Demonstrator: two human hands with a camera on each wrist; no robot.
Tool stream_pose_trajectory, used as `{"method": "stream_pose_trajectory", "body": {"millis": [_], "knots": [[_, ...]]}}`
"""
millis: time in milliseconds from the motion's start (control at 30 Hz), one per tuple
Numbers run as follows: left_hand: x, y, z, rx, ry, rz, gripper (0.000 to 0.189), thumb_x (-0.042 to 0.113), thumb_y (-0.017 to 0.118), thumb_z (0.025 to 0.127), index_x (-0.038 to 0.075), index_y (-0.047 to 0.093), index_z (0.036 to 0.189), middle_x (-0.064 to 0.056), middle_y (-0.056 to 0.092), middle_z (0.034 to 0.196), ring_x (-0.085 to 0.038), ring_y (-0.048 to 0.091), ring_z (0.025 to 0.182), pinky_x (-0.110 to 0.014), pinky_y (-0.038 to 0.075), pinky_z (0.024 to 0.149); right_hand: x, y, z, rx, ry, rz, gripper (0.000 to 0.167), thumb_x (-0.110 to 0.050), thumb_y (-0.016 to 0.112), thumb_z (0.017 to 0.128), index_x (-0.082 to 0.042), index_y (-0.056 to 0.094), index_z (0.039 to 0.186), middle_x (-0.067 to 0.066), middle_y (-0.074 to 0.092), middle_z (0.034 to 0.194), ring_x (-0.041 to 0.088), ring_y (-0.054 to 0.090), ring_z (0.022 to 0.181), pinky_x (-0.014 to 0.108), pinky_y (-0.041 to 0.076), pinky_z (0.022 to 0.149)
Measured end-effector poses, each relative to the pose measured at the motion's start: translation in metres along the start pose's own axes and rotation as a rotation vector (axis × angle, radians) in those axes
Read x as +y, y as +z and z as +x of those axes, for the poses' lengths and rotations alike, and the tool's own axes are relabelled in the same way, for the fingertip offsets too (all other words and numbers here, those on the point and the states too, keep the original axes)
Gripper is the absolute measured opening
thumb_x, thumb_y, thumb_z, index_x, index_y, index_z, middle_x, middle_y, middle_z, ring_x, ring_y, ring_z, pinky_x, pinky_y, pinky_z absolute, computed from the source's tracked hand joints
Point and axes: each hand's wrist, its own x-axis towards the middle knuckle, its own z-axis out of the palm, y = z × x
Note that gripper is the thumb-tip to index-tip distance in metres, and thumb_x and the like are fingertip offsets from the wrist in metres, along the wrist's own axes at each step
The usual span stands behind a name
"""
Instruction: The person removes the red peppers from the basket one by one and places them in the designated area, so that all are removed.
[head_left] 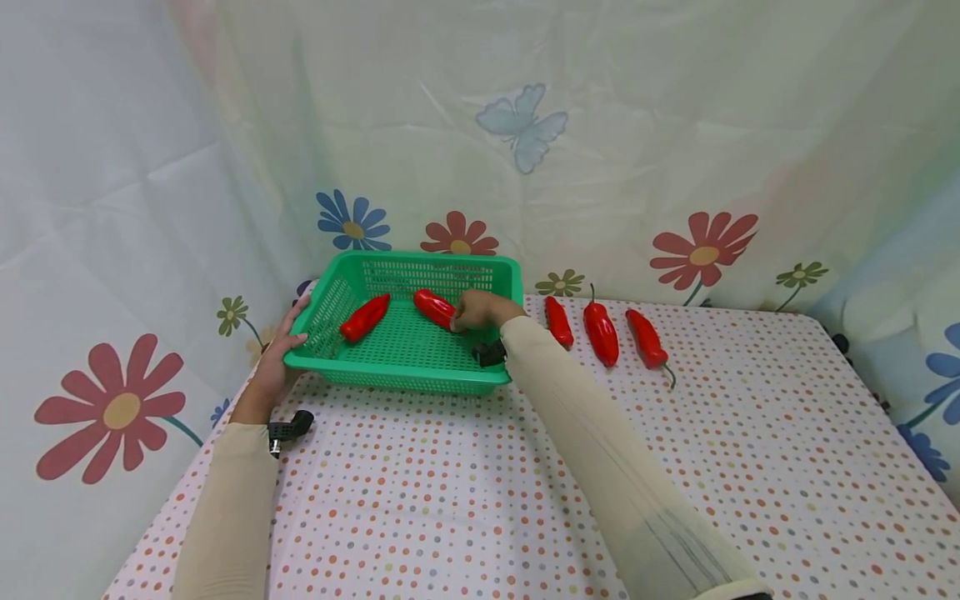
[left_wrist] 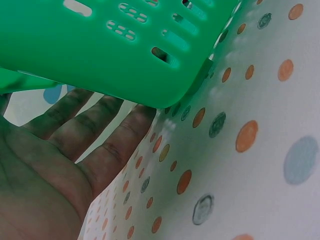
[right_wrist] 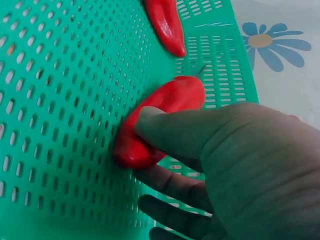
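My right hand (head_left: 480, 311) is inside the green basket (head_left: 405, 377), pinching a red pepper (right_wrist: 172, 97) between thumb and fingers. In the right wrist view the thumb presses on the pepper's upper side, with the other fingers partly behind it. A second red pepper (head_left: 365, 318) lies in the left part of the basket. At the basket's left side is my left hand (head_left: 276, 362), its thumb at the rim. The left wrist view shows its fingers (left_wrist: 107, 155) fairly straight, reaching along the basket's outer wall.
Right of the basket, three red peppers lie on the dotted tablecloth (head_left: 420, 500): one partly behind my right sleeve (head_left: 558, 321), a wide one (head_left: 601, 333) and one with a curved stem (head_left: 647, 338). A flowered curtain (head_left: 637, 150) hangs behind the table.
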Motion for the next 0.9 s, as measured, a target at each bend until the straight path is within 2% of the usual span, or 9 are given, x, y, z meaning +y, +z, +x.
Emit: {"method": "stream_pose_trajectory", "body": {"millis": [100, 200, 300, 400, 533, 667, 767, 833, 900], "knots": [[0.0003, 0.0005, 0.0001, 0.0, -0.003, 0.004, 0.06, 0.025, 0.027, 0.102, 0.041, 0.009, 0.157, -0.006, -0.002, 0.165, -0.039, 0.018, 0.143, -0.046, 0.037, 0.104, -0.0005, 0.0006, -0.0002, 0.003, 0.074, -0.018, 0.025, -0.029, 0.068, 0.092, -0.006, 0.064, 0.1, 0.006, 0.059, 0.091, 0.019, 0.048, 0.079, 0.03, 0.041, 0.07], [0.0003, 0.0022, 0.0004, -0.005, 0.003, -0.011, 0.06, 0.025, 0.027, 0.102, 0.042, 0.009, 0.157, -0.006, -0.003, 0.165, -0.041, 0.015, 0.144, -0.061, 0.026, 0.11, -0.0013, 0.0012, -0.001, -0.006, 0.138, -0.058, 0.036, -0.036, 0.071, 0.088, -0.008, 0.057, 0.106, 0.006, 0.059, 0.098, 0.02, 0.051, 0.086, 0.031, 0.044, 0.074], [0.0003, 0.0036, 0.0012, -0.011, 0.002, -0.031, 0.06, 0.023, 0.026, 0.102, 0.043, 0.009, 0.157, -0.004, -0.004, 0.165, -0.041, 0.012, 0.146, -0.068, 0.017, 0.112, -0.0017, 0.0016, -0.0015, -0.01, 0.175, -0.074, 0.041, -0.037, 0.073, 0.087, -0.007, 0.058, 0.11, 0.007, 0.061, 0.105, 0.021, 0.052, 0.09, 0.033, 0.046, 0.078], [0.0006, 0.0035, 0.0016, -0.011, -0.003, -0.035, 0.06, 0.024, 0.026, 0.102, 0.043, 0.01, 0.156, -0.004, -0.003, 0.165, -0.041, 0.013, 0.146, -0.068, 0.017, 0.112, -0.0013, 0.0018, -0.0008, 0.018, 0.181, -0.05, 0.036, -0.032, 0.075, 0.086, -0.006, 0.06, 0.107, 0.008, 0.062, 0.106, 0.022, 0.052, 0.09, 0.034, 0.047, 0.079], [0.0012, 0.0028, 0.001, -0.011, 0.002, -0.035, 0.06, 0.024, 0.026, 0.102, 0.043, 0.01, 0.157, -0.005, -0.003, 0.165, -0.042, 0.013, 0.146, -0.068, 0.018, 0.111, 0.0002, 0.0026, 0.0027, 0.052, 0.167, -0.01, 0.019, -0.019, 0.074, 0.087, -0.01, 0.058, 0.083, 0.004, 0.056, 0.086, 0.019, 0.048, 0.077, 0.03, 0.044, 0.067], [0.0011, 0.0022, 0.0006, -0.013, 0.0, -0.026, 0.061, 0.024, 0.026, 0.102, 0.04, 0.009, 0.157, -0.007, -0.001, 0.164, -0.038, 0.019, 0.143, -0.057, 0.031, 0.11, 0.0008, 0.0029, 0.007, 0.038, 0.156, 0.007, 0.031, -0.001, 0.064, 0.086, -0.012, 0.043, 0.066, 0.002, 0.034, 0.071, 0.017, 0.03, 0.064, 0.028, 0.032, 0.056], [0.0008, 0.001, 0.0011, -0.016, -0.008, -0.027, 0.061, 0.023, 0.026, 0.102, 0.038, 0.007, 0.158, -0.009, 0.002, 0.164, -0.03, 0.027, 0.137, -0.039, 0.041, 0.099, -0.0001, 0.0026, 0.0067, 0.034, 0.137, 0.012, 0.012, 0.0, 0.064, 0.085, -0.009, 0.056, 0.087, 0.003, 0.043, 0.08, 0.018, 0.035, 0.071, 0.027, 0.035, 0.058], [0.0008, 0.0005, 0.0015, -0.02, -0.01, -0.036, 0.061, 0.022, 0.025, 0.102, 0.037, 0.006, 0.158, -0.009, 0.003, 0.163, -0.027, 0.03, 0.133, -0.032, 0.042, 0.092, -0.0012, 0.0022, 0.0056, 0.016, 0.124, 0.029, 0.035, -0.001, 0.068, 0.084, -0.01, 0.058, 0.117, 0.006, 0.052, 0.1, 0.02, 0.042, 0.083, 0.027, 0.043, 0.064], [0.0006, -0.0002, 0.0022, -0.022, -0.005, -0.044, 0.061, 0.022, 0.026, 0.102, 0.038, 0.007, 0.158, -0.009, 0.003, 0.163, -0.025, 0.031, 0.131, -0.031, 0.042, 0.091, -0.0025, 0.0018, 0.0039, 0.0, 0.115, 0.059, 0.071, -0.003, 0.073, 0.083, -0.021, 0.044, 0.145, 0.008, 0.051, 0.13, 0.023, 0.048, 0.103, 0.031, 0.05, 0.076]]}}
